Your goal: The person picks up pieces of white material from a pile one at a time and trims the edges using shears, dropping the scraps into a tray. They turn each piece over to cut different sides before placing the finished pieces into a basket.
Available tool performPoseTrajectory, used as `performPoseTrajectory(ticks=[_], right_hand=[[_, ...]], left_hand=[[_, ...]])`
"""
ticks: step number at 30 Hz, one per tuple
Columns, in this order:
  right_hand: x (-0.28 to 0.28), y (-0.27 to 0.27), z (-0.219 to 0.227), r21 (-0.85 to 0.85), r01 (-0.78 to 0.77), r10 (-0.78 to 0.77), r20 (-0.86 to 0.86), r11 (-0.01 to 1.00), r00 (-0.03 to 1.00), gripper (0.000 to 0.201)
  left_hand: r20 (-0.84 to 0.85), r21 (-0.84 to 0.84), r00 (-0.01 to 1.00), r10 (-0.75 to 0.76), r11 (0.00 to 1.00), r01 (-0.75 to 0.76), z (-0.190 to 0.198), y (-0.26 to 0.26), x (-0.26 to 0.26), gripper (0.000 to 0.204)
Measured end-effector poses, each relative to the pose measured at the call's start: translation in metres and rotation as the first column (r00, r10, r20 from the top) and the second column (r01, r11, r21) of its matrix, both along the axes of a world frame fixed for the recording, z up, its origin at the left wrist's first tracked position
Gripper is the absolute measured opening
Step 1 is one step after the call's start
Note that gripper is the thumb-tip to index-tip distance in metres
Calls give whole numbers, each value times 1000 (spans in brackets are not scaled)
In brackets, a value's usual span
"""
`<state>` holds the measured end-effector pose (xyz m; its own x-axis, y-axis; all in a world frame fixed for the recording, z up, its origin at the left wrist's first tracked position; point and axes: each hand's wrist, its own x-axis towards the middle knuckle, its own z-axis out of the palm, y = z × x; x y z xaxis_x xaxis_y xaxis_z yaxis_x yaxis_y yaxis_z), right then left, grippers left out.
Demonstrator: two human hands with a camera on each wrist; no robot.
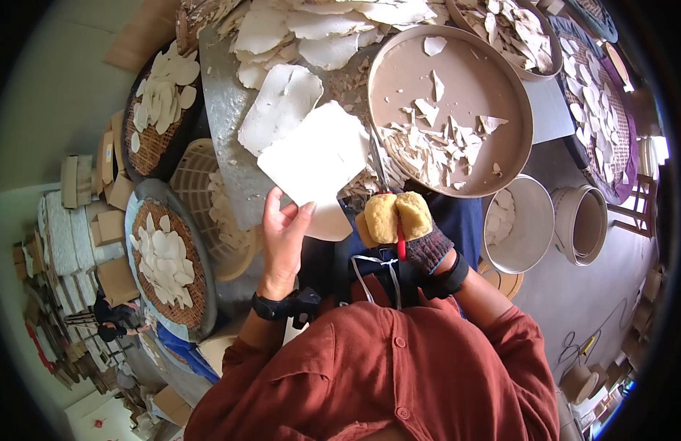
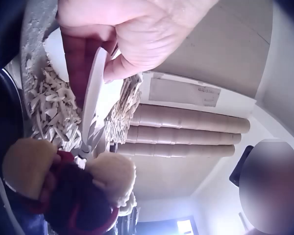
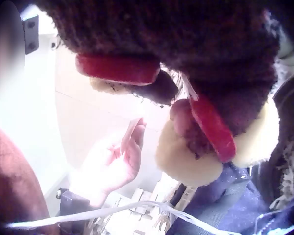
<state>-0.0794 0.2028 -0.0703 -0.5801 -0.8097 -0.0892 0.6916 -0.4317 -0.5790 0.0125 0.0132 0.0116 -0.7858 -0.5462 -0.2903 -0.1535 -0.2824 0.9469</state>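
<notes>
My bare left hand point(image 1: 285, 235) pinches a thin, stiff white sheet point(image 1: 315, 154) between thumb and fingers; its upper part is glaringly bright. In the left wrist view the sheet point(image 2: 94, 88) appears nearly edge-on. My right hand point(image 1: 426, 246), in a dark knit glove, grips scissors with red handles point(image 3: 213, 128). Yellow foam pads point(image 1: 412, 215) cover some of its fingers. The scissor blades point(image 1: 377, 163) point away from me, right beside the sheet's right edge. Another white sheet point(image 1: 282, 106) lies on the metal table just beyond the held one.
A large round tray point(image 1: 451, 66) of white scraps stands ahead right. Stacked white sheets point(image 1: 304, 29) lie at the back. Left are a plastic basket point(image 1: 201, 176) and woven trays point(image 1: 138, 283) of pieces. Buckets point(image 1: 546, 220) stand on the floor at right.
</notes>
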Motion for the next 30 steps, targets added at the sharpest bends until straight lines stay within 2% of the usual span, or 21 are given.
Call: performPoseTrajectory(ticks=[3, 6, 9, 10, 12, 14, 16, 18, 19, 21, 24, 30], right_hand=[[4, 0, -7, 56, 37, -43, 98, 998, 994, 28], [4, 1, -21, 170, 13, -17, 23, 985, 1000, 31], [1, 3, -29, 321, -8, 75, -197, 947, 978, 30], [1, 5, -28, 323, 29, 80, -319, 946, 944, 30], [-1, 6, -25, 326, 56, 81, -390, 944, 917, 28], [-1, 8, -21, 307, 11, 65, -238, 952, 969, 24], [-1, 6, -9, 208, -46, 40, 34, 977, 999, 21], [-3, 6, -11, 204, -87, 77, 59, 975, 995, 23], [-8, 10, -21, 279, -96, 122, -77, 955, 989, 26], [-7, 14, -24, 299, -94, 141, -140, 950, 980, 27], [-4, 15, -10, 199, -76, 82, -23, 977, 996, 24], [-4, 14, -2, 301, -19, 60, -127, 953, 990, 21]], left_hand=[[21, 29, 1000, -15, 999, 15, 0, 10, 4, 41], [43, 30, 998, -41, 999, 39, 1, 13, 5, 47], [10, -8, 999, -43, 999, 43, 2, 9, 3, 55], [4, -18, 1000, -15, 1000, 15, 1, 10, 4, 59], [-12, -38, 999, 37, 999, -37, -1, 11, 3, 66], [0, -50, 1000, 17, 999, -17, -1, 11, 2, 70], [15, -55, 1000, -22, 998, 23, 0, 7, 2, 73], [33, -51, 996, -81, 995, 83, 2, -2, 4, 73], [34, -36, 996, -84, 996, 85, 3, -3, 3, 74], [43, -5, 995, -89, 996, 90, 6, -5, 4, 76], [91, -22, 990, -111, 993, 114, 6, -12, 5, 75], [102, -10, 982, -160, 987, 162, 15, -14, 7, 74]])
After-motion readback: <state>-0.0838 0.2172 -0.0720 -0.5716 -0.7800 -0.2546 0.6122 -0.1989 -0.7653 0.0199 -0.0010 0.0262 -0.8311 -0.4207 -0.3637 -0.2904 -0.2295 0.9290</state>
